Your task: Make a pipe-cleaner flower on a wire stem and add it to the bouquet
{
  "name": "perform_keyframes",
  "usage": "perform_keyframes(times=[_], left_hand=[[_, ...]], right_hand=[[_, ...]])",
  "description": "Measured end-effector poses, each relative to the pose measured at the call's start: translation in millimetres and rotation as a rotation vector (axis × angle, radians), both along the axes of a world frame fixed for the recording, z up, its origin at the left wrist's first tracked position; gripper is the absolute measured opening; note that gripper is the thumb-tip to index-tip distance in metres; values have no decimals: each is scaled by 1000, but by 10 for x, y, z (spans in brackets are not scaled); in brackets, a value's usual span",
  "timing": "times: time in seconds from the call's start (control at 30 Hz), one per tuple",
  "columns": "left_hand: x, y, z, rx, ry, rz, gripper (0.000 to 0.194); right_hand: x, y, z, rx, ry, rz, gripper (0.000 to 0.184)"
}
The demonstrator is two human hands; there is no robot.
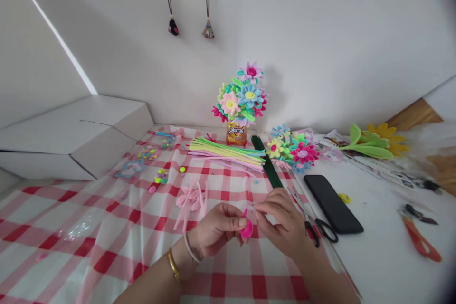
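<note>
My left hand (pixel 223 224) pinches a small hot-pink coil of pipe cleaner (pixel 247 230) between thumb and fingers. A short end sticks up from the coil. My right hand (pixel 281 221) is closed in a pinch right beside that end, on a thin pale bit too small to name. Left of my hands lie light pink pipe cleaner petals (pixel 192 199) with straight pink stems. Behind them is a bundle of straight pipe cleaners (pixel 228 152) in green, yellow and pink. Dark green stems (pixel 269 164) lie beyond my right hand.
Scissors (pixel 318 230) and a black phone (pixel 333 203) lie to the right. A flower bouquet (pixel 245 95) stands in a drink container (pixel 236 133) at the back, with more flowers (pixel 295 149) beside it. Small pompoms (pixel 161 175) and a white box (pixel 74 137) are at left.
</note>
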State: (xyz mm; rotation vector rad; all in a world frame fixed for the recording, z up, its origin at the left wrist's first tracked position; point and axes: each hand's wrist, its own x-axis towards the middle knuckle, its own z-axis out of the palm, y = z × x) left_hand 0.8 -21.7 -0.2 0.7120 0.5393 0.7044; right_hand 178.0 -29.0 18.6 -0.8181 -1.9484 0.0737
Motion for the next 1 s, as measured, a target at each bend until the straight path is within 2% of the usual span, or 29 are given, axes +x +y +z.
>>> perform_keyframes(times=[0.1,0.17,0.27,0.37,0.67,0.77,0.83,0.9,1.0], left_hand=[[5,1,-17,11,-11,-19,13],[4,1,-29,7,-23,15,13],[-2,5,-37,5,-41,81,15],[-11,12,-25,27,-55,87,19],[-10,17,36,98,-91,95,22],[-4,15,50,103,-81,92,22],[-6,16,48,108,-62,86,23],[-12,15,38,109,-38,67,24],[-20,3,25,112,-19,10,25]], right_hand=[[53,68,-27,-60,32,-203,14],[112,126,-45,-172,-7,-307,11],[173,189,-63,-392,-153,-389,10],[179,205,-75,-554,-302,-417,9],[155,186,-178,-641,-644,-603,14],[162,179,-176,-702,-674,-585,21],[156,172,-132,-712,-617,-546,25],[136,158,-70,-703,-443,-447,28],[83,115,-9,-748,19,-143,27]])
